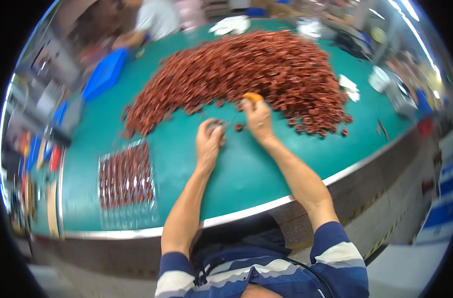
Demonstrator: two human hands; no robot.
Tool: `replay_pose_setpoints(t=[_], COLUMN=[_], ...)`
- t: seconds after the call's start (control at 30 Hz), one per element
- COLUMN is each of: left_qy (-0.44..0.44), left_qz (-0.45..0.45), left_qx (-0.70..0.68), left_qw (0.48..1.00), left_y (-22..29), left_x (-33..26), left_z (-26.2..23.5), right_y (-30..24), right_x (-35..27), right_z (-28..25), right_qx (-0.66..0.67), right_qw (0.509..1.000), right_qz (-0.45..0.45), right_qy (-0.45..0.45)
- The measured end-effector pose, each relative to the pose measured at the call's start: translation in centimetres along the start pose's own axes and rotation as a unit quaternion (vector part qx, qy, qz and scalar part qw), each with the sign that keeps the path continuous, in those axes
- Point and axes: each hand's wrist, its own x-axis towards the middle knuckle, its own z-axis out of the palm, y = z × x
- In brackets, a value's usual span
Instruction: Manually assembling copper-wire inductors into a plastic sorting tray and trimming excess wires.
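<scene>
My left hand (pixel 209 144) is closed over the green table, its fingers curled around a small reddish-brown part (pixel 218 123) that is mostly hidden. To its right, my right hand (pixel 258 121) grips a tool with an orange handle (pixel 253 97). A thin, blurred tip seems to reach from this tool toward the left fingers; its exact kind I cannot make out. One loose dark red part (pixel 239 127) lies between the two hands. Beyond them spreads a big heap of the same small reddish-brown parts (pixel 236 62).
At the left front lies a clear plastic tray (pixel 129 218) with rows of reddish-brown parts. A blue bin (pixel 104 74) stands at the far left. White gloves (pixel 230 25) and a white cloth (pixel 349 88) rest around the heap. Another person (pixel 157 20) sits across the table (pixel 246 179).
</scene>
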Motion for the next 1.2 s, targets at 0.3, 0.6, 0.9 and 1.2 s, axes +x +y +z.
replay_pose_setpoints(t=[0.3,0.6,0.9,1.2], left_qy=[-0.043,-0.14,0.036,0.006], left_qz=[0.011,-0.038,0.001,-0.086], left_qx=[-0.003,-0.074,0.004,-0.039], left_qw=[0.999,0.987,0.999,0.995], left_y=[-1.0,-0.1,-2.7,-0.2], left_x=[0.0,-0.6,1.2,0.6], left_z=[-1.8,-1.5,-3.6,-3.0], right_y=[-1.4,-2.8,-5.8,-3.8], right_x=[-1.9,-2.3,-3.5,-2.2], right_z=[2.1,2.0,3.0,2.7], right_qx=[0.075,0.164,-0.195,-0.205], right_qw=[0.961,0.951,0.905,0.94], right_qz=[0.124,0.158,-0.339,-0.209], right_qy=[-0.236,-0.208,-0.164,-0.174])
